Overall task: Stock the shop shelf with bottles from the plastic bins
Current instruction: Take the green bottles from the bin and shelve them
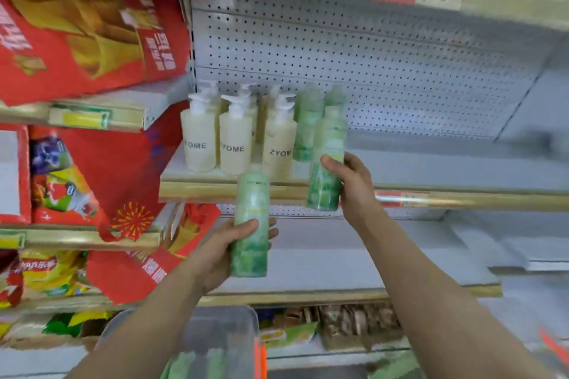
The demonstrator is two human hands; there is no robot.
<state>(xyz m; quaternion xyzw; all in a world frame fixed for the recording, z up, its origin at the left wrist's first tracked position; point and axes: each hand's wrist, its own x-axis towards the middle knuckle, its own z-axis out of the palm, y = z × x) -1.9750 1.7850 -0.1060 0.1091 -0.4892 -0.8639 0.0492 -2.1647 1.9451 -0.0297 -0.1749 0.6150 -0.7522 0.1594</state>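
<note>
**Two green bottles up at the shelf, one in each hand**

Head camera, the only view, looking up at the shelving. The right hand (pixel 354 184) is wrapped around a green bottle (pixel 326 163), thumb across the front and fingers behind, gripping it at mid-body. That bottle is upright, its base hanging just in front of and slightly below the front lip of the shelf (pixel 431 163), with its upper half level with the stock standing there.

Down and to the left, the left hand (pixel 221 252) is closed around a second green bottle (pixel 251 221), holding it low on the body, thumb over the front. It is upright too, well below the shelf edge, its cap overlapping the shelf's front strip from this angle.

On the shelf itself, cream pump bottles (pixel 235 138) marked ZYOME stand in rows at the left end, close against one another. Just beside them on the right stand more green bottles (pixel 304 129), near the perforated back panel (pixel 369 71). The rest of the shelf board runs bare to the right.

At the bottom of the view, between the forearms, sits a clear plastic bin (pixel 221 338); its contents are blurred, greenish shapes only. Red snack bags (pixel 77 28) fill the neighbouring bay on the left.
</note>
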